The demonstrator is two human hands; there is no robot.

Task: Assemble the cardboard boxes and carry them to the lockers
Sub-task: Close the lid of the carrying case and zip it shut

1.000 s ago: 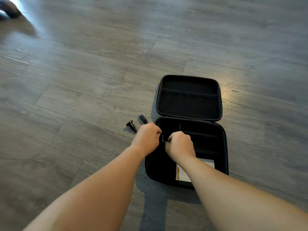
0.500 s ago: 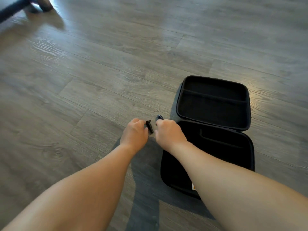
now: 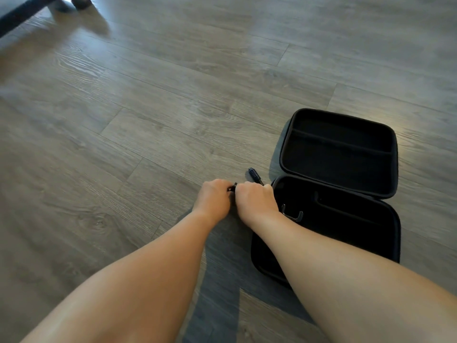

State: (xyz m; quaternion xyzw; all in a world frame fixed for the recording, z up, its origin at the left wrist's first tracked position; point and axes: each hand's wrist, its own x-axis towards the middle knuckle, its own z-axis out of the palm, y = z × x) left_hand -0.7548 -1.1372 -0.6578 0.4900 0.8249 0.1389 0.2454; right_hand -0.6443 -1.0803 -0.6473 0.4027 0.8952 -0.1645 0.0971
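No cardboard box is in view. My left hand (image 3: 214, 199) and my right hand (image 3: 255, 199) meet knuckle to knuckle low over the floor, just left of an open black zip case (image 3: 385, 226). Between their curled fingers they pinch a small black part (image 3: 233, 187), of which only a sliver shows. A second small black ribbed piece (image 3: 253, 173) lies on the floor just beyond my right hand. Inside the case's near half, by my right wrist, sits a black U-shaped bracket (image 3: 292, 215).
Grey wood-look floor (image 3: 148, 125) spreads all around. The case's lid (image 3: 338, 149) lies flat open on the far side. A dark furniture leg and bar (image 3: 22, 13) stand at the far left corner.
Both hands left the inside of the case and went to the floor on its left. The black part that lay there is now held between them. The view swung left.
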